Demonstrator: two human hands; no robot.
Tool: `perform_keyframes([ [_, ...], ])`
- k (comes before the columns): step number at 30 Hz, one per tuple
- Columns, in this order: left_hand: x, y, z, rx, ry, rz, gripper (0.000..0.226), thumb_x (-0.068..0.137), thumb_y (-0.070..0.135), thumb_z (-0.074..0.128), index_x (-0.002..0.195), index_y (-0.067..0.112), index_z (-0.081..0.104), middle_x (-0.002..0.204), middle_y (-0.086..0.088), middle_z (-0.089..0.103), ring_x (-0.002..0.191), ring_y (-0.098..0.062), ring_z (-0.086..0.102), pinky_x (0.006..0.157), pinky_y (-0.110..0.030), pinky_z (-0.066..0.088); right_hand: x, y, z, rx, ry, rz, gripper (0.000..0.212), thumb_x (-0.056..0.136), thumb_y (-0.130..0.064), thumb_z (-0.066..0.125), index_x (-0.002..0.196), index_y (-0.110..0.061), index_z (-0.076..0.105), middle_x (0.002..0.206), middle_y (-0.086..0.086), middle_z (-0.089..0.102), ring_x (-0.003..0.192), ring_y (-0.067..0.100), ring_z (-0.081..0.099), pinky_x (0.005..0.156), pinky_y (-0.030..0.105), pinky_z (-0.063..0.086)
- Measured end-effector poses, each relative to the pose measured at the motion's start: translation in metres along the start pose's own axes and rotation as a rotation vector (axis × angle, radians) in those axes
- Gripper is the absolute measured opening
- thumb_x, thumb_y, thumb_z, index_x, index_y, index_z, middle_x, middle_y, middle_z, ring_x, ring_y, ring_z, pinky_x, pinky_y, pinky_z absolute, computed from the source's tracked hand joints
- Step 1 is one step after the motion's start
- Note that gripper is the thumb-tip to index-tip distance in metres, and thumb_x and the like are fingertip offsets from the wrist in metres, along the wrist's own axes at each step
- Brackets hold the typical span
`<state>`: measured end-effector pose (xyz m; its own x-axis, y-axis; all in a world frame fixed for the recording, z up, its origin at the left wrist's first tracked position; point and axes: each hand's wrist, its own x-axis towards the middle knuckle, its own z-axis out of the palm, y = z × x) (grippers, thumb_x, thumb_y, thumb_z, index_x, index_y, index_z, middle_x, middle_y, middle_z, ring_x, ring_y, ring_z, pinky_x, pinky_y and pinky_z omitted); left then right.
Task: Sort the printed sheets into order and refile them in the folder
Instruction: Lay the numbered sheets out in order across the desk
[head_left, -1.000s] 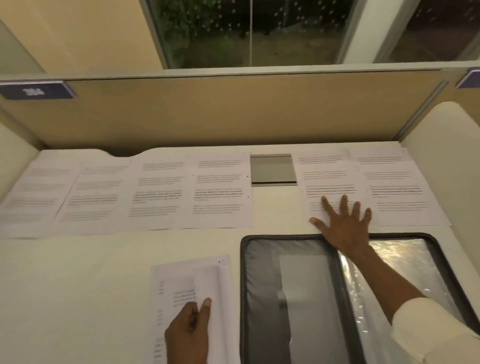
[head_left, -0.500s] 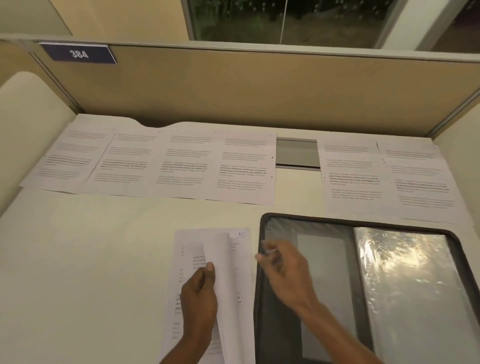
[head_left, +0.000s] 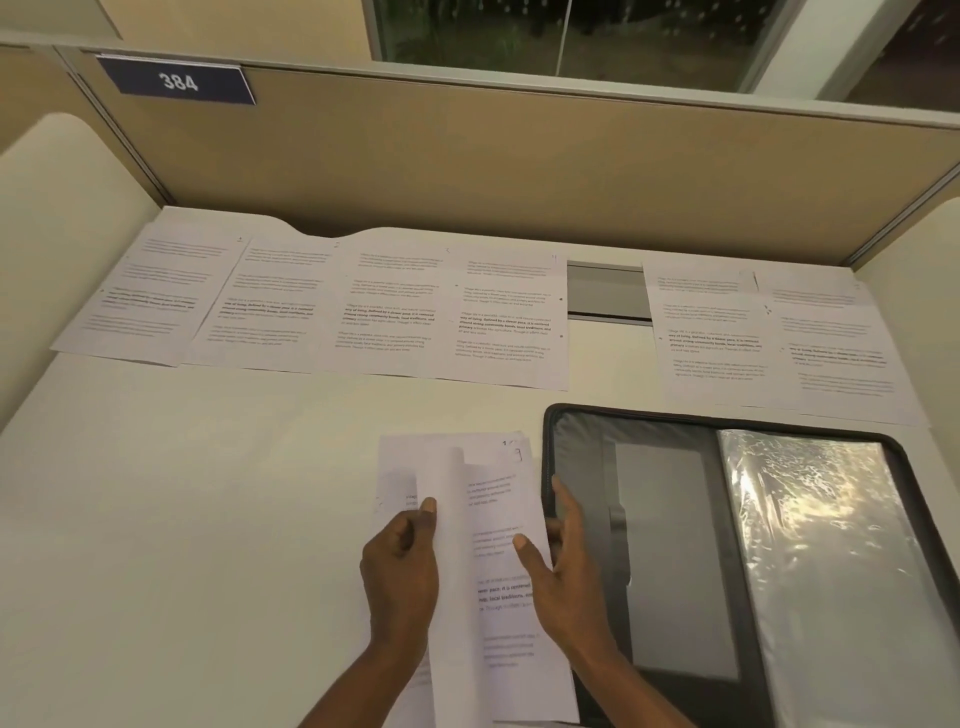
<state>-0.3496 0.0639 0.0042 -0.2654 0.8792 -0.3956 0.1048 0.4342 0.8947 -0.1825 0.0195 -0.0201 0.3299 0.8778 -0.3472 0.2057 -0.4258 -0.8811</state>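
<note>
A small stack of printed sheets (head_left: 493, 525) lies at the near middle of the desk. My left hand (head_left: 402, 566) grips its top sheet, which is curled over toward the left. My right hand (head_left: 561, 566) rests on the stack's right edge, thumb on the page and fingers past the edge. To the right, an open black folder (head_left: 675, 545) with clear plastic sleeves (head_left: 831, 571) lies flat. Several printed sheets (head_left: 395, 306) lie in a row along the back of the desk, and two more sheets (head_left: 769, 343) lie at the back right.
A tan partition (head_left: 519, 166) with a blue "384" plate (head_left: 176, 83) stands behind the desk. A grey cable hatch (head_left: 608, 291) sits between the two groups of sheets. White side panels stand at the left and right edges.
My right hand left the back-right sheet, came back across the folder and now rests on the stack. My left hand kept hold of the curled top sheet. The view swung left.
</note>
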Motion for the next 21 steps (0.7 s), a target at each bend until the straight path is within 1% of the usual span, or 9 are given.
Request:
perform_keyframes([
  [2,0.001,0.001,-0.008,-0.01,-0.02,0.015,0.061,0.101,0.046,0.066,0.068,0.003,0.038,0.062,-0.003,0.029,0.061,-0.017,0.027,0.065,-0.034,0.025,-0.001,0.002,-0.001,0.033,0.01,0.001,0.05,0.102,-0.037,0.067,0.14,-0.059,0.043,0.123,-0.024,0.068,0.106,0.004,0.071,0.076,0.027,0.064],
  [5,0.0,0.013,-0.012,-0.051,-0.103,0.012,0.054,0.1,0.044,0.066,0.054,0.017,0.055,0.052,0.009,0.046,0.051,-0.009,0.039,0.056,-0.022,0.035,-0.002,0.005,0.004,0.056,0.01,0.091,0.013,0.097,-0.058,0.063,0.11,-0.057,0.064,0.114,-0.018,0.075,0.104,0.007,0.073,0.089,0.039,0.064],
  [7,-0.003,0.02,-0.01,-0.024,-0.244,-0.008,0.05,0.102,0.053,0.059,0.066,0.023,0.075,0.067,0.01,0.072,0.064,-0.009,0.066,0.064,-0.021,0.052,-0.004,0.002,0.01,0.09,0.002,0.16,0.03,0.094,-0.069,0.06,0.104,-0.043,0.072,0.107,-0.015,0.077,0.102,0.012,0.075,0.093,0.045,0.063],
  [9,-0.005,0.022,-0.007,0.034,-0.394,-0.067,0.056,0.104,0.064,0.046,0.088,0.027,0.085,0.094,0.009,0.081,0.09,-0.012,0.076,0.083,-0.031,0.06,-0.003,-0.006,0.012,0.168,-0.019,0.243,0.044,0.097,-0.066,0.057,0.105,-0.026,0.075,0.1,-0.005,0.08,0.094,0.02,0.078,0.088,0.047,0.064],
  [12,-0.005,0.019,-0.008,0.124,-0.456,0.005,0.048,0.1,0.065,0.049,0.095,0.033,0.084,0.1,0.017,0.08,0.097,-0.004,0.074,0.086,-0.027,0.058,0.002,-0.015,0.009,0.144,-0.018,0.274,0.065,0.089,-0.069,0.069,0.098,-0.005,0.073,0.09,0.008,0.079,0.083,0.027,0.079,0.078,0.047,0.063],
  [14,-0.001,0.009,-0.013,0.237,-0.424,0.136,0.035,0.098,0.061,0.059,0.095,0.034,0.081,0.097,0.021,0.079,0.095,-0.001,0.073,0.084,-0.027,0.059,0.005,-0.012,0.008,0.074,0.015,0.276,0.05,0.083,-0.056,0.083,0.096,-0.009,0.073,0.093,0.002,0.08,0.083,0.021,0.079,0.079,0.042,0.066],
  [17,0.013,-0.015,-0.029,0.323,-0.309,0.292,0.011,0.096,0.05,0.072,0.099,0.04,0.075,0.108,0.025,0.073,0.107,-0.003,0.069,0.087,-0.026,0.058,0.009,-0.009,0.007,-0.009,0.052,0.282,0.023,0.089,-0.03,0.084,0.092,-0.012,0.07,0.096,-0.001,0.08,0.081,0.015,0.079,0.078,0.04,0.067],
  [18,0.018,-0.024,-0.035,0.367,-0.28,0.393,0.01,0.096,0.045,0.074,0.104,0.04,0.073,0.115,0.027,0.07,0.116,-0.003,0.065,0.092,-0.027,0.056,0.009,-0.009,0.007,-0.037,0.059,0.284,0.021,0.092,-0.028,0.081,0.091,-0.012,0.068,0.096,-0.001,0.079,0.079,0.014,0.078,0.076,0.039,0.067],
  [21,0.034,-0.051,-0.051,0.549,-0.287,0.66,0.032,0.096,0.045,0.069,0.125,0.032,0.068,0.147,0.021,0.057,0.148,-0.008,0.042,0.109,-0.033,0.045,0.008,-0.014,0.006,-0.149,0.119,0.215,0.02,0.096,-0.029,0.076,0.09,-0.016,0.063,0.092,-0.003,0.075,0.077,0.014,0.075,0.07,0.032,0.065],
])
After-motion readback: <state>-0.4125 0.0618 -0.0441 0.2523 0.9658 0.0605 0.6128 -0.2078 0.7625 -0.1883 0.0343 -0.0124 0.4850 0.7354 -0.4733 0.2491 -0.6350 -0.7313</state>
